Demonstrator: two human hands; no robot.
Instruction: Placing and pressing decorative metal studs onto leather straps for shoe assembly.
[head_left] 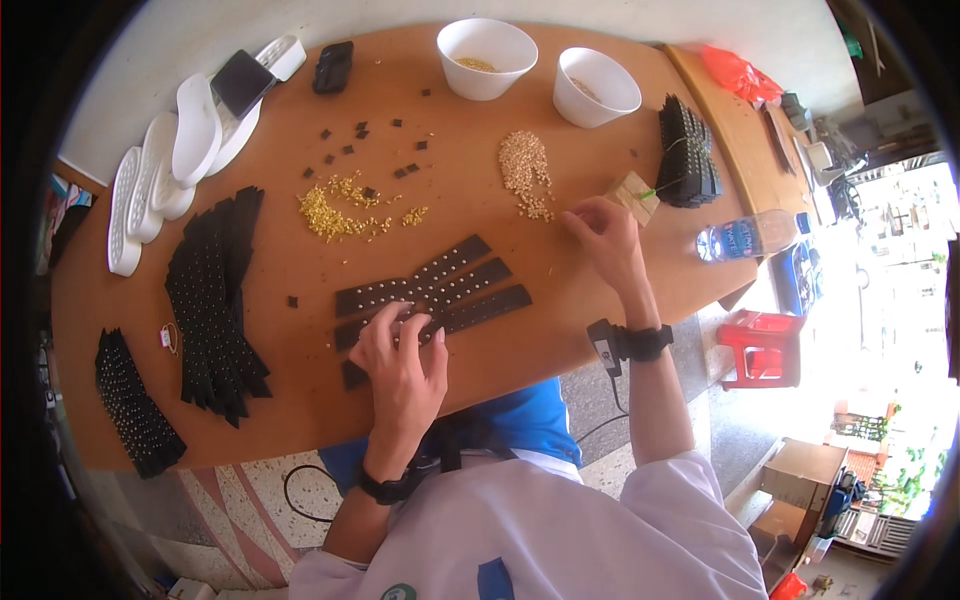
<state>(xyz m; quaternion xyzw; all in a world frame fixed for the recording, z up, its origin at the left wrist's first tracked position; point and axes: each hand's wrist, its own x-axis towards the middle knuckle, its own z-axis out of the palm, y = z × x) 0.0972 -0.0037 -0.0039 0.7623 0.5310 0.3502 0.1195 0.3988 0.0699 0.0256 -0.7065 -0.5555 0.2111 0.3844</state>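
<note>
Black studded straps point(470, 280) lie crosswise in front of me, dotted with rows of small pale studs. My left hand point(402, 360) rests on their near left part, fingers bent and apart, gripping nothing visible. My right hand point(608, 238) is beyond their right end, thumb and forefinger brought together; anything between them is too small to make out. Just left of its fingertips lies a heap of small copper-coloured pieces point(524, 170). A wooden block point(634, 197) with a green-ended thin tool point(650, 193) sits right behind that hand.
Gold pieces point(340, 208) lie scattered among small black squares point(362, 134). White bowls point(487, 40) point(597, 88) stand at the back. Black strap stacks point(215, 300) point(135, 405) and white soles point(195, 130) occupy the left. A tied black bundle point(690, 155) and water bottle point(750, 237) are right.
</note>
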